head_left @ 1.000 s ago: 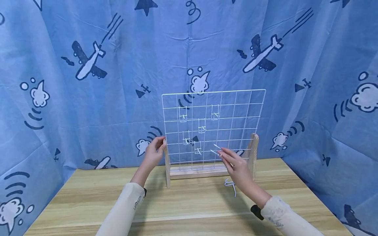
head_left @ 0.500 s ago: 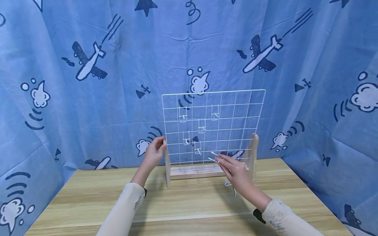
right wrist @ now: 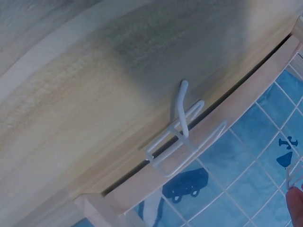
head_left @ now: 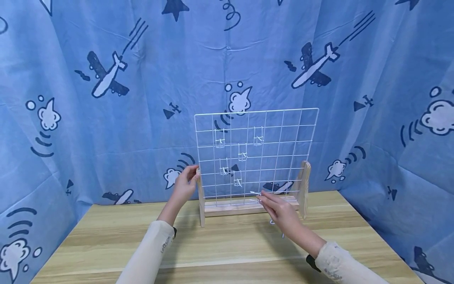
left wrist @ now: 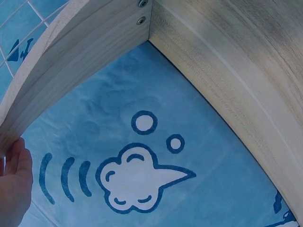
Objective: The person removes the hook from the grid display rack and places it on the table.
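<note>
A white wire grid panel [head_left: 257,111] stands upright in a wooden stand [head_left: 234,211]. My left hand [head_left: 183,185] holds the top of the stand's left upright [head_left: 201,201], thumb and fingers on either side; the left wrist view shows this upright [left wrist: 71,66] from its outer side. In front of the grid's lower part, my right hand [head_left: 283,213] pinches a white wire hook [head_left: 254,193] between thumb and fingers. Only a bit of that hook [right wrist: 294,174] shows in the right wrist view. Several similar hooks, one a white hook [head_left: 258,139], hang on the grid.
A loose white hook [right wrist: 182,109] lies on the wooden table [head_left: 220,248] in front of the stand's base, mostly hidden by my right hand in the head view. A blue curtain [head_left: 149,118] with plane and cloud prints surrounds the table's back and sides.
My right hand has moved down with the pinched hook, from about the grid's middle to near the stand's base bar. My left hand has stayed on the upright.
</note>
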Motion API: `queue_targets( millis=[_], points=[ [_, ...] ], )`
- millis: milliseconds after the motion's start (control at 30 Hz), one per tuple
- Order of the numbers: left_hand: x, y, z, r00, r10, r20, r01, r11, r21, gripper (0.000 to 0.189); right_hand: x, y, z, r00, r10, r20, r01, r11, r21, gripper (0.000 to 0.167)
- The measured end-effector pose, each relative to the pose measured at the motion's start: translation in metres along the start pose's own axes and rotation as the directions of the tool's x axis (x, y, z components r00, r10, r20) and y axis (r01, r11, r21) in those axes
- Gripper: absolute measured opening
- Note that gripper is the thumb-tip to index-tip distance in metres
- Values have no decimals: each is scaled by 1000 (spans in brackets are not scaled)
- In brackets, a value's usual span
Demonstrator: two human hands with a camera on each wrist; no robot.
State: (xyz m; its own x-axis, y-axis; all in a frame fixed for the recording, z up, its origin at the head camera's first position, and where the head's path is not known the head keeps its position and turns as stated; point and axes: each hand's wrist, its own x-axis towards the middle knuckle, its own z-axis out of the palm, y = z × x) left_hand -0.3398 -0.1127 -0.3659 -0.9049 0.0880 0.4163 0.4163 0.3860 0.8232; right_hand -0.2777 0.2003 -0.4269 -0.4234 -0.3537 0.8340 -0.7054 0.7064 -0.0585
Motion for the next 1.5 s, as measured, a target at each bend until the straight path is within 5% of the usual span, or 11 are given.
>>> queue_targets(
  millis=[600, 1167, 1500],
  points=[
    [-1, 1, 0, 1000, -4, 1, 4, 1000, -12, 33, -7, 2, 6, 990, -4, 138, 7, 1000, -16, 25],
    [-1, 0, 1, 1000, 12, -9, -12, 1000, -2, 34, -18, 8, 11, 948, -69, 309, 66, 998, 20, 17],
    [0, -2, 1, 999, 48, -13, -48, 999, -5, 33, -23, 7, 14, 942, -131, 311, 123, 991, 44, 17]
  ],
)
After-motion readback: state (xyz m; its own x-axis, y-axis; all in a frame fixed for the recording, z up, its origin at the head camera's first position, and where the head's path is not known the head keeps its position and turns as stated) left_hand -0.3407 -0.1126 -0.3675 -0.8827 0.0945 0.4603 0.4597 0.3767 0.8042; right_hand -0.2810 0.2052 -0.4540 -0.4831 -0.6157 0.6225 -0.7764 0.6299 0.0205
